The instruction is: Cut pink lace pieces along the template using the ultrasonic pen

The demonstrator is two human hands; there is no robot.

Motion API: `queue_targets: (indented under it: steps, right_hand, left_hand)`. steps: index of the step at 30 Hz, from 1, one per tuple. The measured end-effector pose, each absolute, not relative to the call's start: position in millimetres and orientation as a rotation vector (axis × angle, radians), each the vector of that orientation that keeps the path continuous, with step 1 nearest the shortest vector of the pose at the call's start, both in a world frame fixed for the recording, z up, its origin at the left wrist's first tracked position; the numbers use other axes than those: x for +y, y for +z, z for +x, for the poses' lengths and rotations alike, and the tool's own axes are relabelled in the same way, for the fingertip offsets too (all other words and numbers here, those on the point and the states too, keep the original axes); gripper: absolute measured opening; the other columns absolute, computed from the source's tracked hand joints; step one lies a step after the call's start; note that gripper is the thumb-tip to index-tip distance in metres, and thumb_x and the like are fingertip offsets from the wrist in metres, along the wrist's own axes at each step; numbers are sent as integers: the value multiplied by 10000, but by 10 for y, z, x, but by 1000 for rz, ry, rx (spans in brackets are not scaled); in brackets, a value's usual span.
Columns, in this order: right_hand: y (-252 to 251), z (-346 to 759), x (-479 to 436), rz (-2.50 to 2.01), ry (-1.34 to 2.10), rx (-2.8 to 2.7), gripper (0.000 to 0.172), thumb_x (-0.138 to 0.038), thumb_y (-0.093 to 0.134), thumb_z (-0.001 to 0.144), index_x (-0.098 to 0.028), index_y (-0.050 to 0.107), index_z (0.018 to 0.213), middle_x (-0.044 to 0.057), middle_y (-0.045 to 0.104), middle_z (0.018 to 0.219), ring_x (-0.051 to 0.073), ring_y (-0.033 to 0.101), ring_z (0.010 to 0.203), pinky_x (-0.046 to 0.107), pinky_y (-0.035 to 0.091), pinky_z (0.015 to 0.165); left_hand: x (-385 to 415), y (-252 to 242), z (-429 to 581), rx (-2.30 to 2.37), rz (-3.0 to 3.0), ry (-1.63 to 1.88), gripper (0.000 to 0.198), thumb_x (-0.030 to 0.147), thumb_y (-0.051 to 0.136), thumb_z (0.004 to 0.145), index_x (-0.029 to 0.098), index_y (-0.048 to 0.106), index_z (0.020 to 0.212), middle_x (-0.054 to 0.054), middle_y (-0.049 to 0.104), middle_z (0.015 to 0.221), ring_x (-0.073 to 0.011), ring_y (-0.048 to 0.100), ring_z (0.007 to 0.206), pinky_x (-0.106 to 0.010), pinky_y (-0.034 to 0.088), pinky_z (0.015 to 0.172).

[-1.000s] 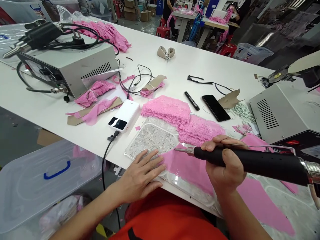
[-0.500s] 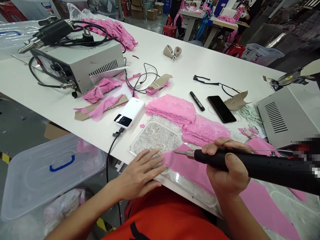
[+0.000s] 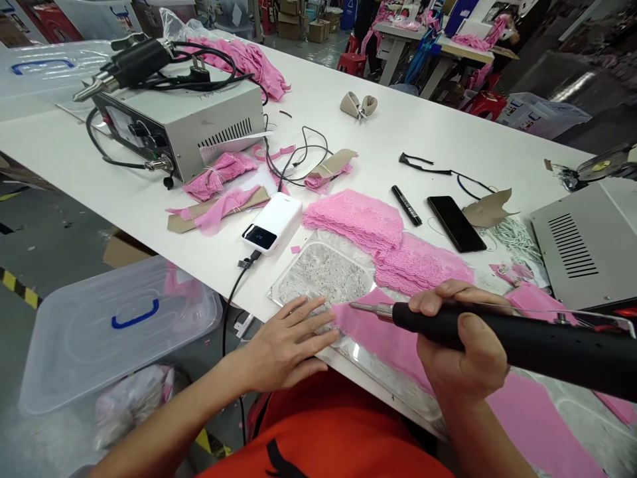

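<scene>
My left hand (image 3: 286, 342) lies flat with fingers spread, its fingertips at the left end of a pink fabric piece (image 3: 383, 338). The fabric rests on a clear plastic sheet (image 3: 286, 282) over a speckled grey surface at the table's front edge. My right hand (image 3: 462, 345) is wrapped around a thick black ultrasonic welding gun (image 3: 527, 338) with a tapered metal tip. The tip is over the fabric near its left end; I cannot tell whether it touches. Beyond both hands sit two stacks of pink lace pieces (image 3: 353, 219) (image 3: 423, 262).
A grey control box (image 3: 213, 109) with another black tool (image 3: 139, 63) on top stands at left; a second box (image 3: 587, 239) is at right. A white power bank (image 3: 279, 219), marker (image 3: 407, 206) and phone (image 3: 456, 224) lie between. Below left is a lidded plastic bin (image 3: 99, 352).
The view has shifted slightly, so the table's things appear further right. The tool tip has moved slightly left relative to the fabric. My left hand stays flat by the fabric's end.
</scene>
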State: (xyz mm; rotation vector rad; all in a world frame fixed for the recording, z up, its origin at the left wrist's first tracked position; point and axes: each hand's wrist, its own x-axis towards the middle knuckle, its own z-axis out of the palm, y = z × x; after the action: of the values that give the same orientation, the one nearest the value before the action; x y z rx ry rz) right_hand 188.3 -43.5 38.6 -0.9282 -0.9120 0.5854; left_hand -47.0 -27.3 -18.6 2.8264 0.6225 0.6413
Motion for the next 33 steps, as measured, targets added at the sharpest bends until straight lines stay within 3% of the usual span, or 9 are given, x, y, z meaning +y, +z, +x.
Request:
queue_targets:
  steps: [21,25,33]
  right_hand:
    - [312,1683,-400,-793,690,-1036,83,-186,598,817,-217,595,894,-13,594,874,102,612,624,314,549,612]
    - [391,1838,-374,-776,640,-970,138,-199,588,778,-225,608,912,-9,609,893,102,607,597,313,537,583]
    - [514,2677,-660,-947,260,-682,137,-196,519,620,-168,599,727,-4,586,736,96,538,496,278,479,476]
  left_hand:
    - [-247,-196,-454,607,2854,670,384,354,512,981,196,555,1329,-85,567,1396,-268,366,1423,-450,341,1152]
    - [-215,-164,-439,572,2847,732,378,264,533,967,179,544,1336,-95,579,1378,-276,369,1419,-458,300,1173]
    - [-153,-98,-72,515,2782,891,315,109,518,945,153,589,1249,-91,637,1303,-246,423,1388,-438,282,1185]
